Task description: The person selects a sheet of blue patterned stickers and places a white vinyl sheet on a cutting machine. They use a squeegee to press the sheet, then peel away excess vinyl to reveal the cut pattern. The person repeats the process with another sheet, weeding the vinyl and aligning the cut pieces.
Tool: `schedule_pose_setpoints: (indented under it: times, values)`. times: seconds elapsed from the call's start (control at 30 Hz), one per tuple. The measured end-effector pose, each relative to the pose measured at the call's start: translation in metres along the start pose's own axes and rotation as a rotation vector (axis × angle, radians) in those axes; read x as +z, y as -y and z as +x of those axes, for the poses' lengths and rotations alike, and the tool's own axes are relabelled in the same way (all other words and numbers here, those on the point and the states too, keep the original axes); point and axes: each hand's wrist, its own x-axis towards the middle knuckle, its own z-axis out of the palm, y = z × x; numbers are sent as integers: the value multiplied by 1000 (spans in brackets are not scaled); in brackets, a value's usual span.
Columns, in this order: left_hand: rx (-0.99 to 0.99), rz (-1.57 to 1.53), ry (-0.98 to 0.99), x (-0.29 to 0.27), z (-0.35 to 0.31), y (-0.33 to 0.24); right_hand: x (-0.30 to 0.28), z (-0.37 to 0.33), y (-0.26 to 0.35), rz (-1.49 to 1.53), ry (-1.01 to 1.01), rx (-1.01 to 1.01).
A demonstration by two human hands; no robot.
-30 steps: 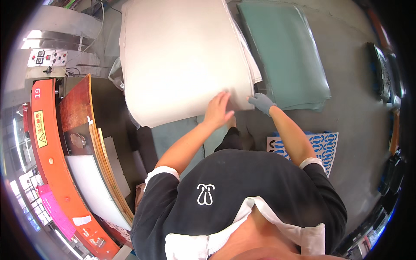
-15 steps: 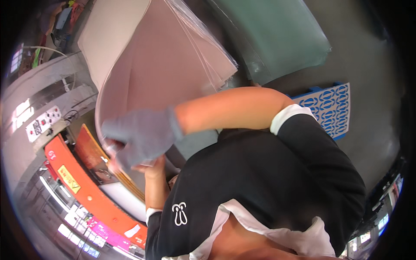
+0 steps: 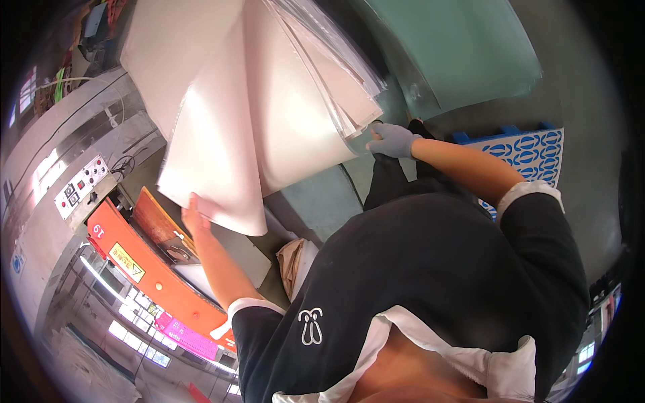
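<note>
Plainly, the bare left hand (image 3: 196, 216) holds the near left corner of a large pale sheet (image 3: 208, 154), fingers closed over its edge. The sheet bends upward there in a broad curve, with a sharp fold of light running down it. It lies over a pale stack (image 3: 346, 87), whose layered edges fan out along the right side, toward the near right corner. The right hand, in a grey glove (image 3: 395, 141), is just beside that corner with its fingers curled; I cannot tell whether it pinches a sheet edge or is only near one.

To the right of the stack, green sheets (image 3: 463, 60) lie on the floor (image 3: 584, 107). Closer to the person, a board with blue oval shapes (image 3: 527, 158) rests on a blue pallet (image 3: 510, 129). On the left are an orange beam (image 3: 161, 285) bearing a yellow label (image 3: 126, 260) and a white control panel (image 3: 82, 187) with knobs. A crumpled brown paper (image 3: 290, 265) sits near the person's left side.
</note>
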Motion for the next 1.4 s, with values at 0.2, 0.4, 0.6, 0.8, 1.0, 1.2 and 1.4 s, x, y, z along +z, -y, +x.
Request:
schedule_pose_setpoints:
  times: [0.2, 0.4, 0.6, 0.8, 1.0, 1.2, 1.4]
  values:
    - [-196, -151, 300, 49, -1, 90, 14, 33, 4, -42, 227, 50]
    - [-312, -228, 652, 76, -59, 111, 34, 14, 31, -263, 167, 61]
    - [-618, -25, 846, 26, -97, 128, 53, -5, 56, 22, 428, -345]
    - [-640, 865, 965, 37, -153, 106, 83, -12, 143, 373, 318, -712]
    - [-300, 1060, 1193, 134, -190, 37, 20, -19, 21, 200, -143, -509]
    - [869, 561, 574, 247, -141, -23, -48, 10, -19, 137, -71, -33]
    - [1198, 788, 248, 297, -114, 14, -16, 14, 49, 171, -116, -436]
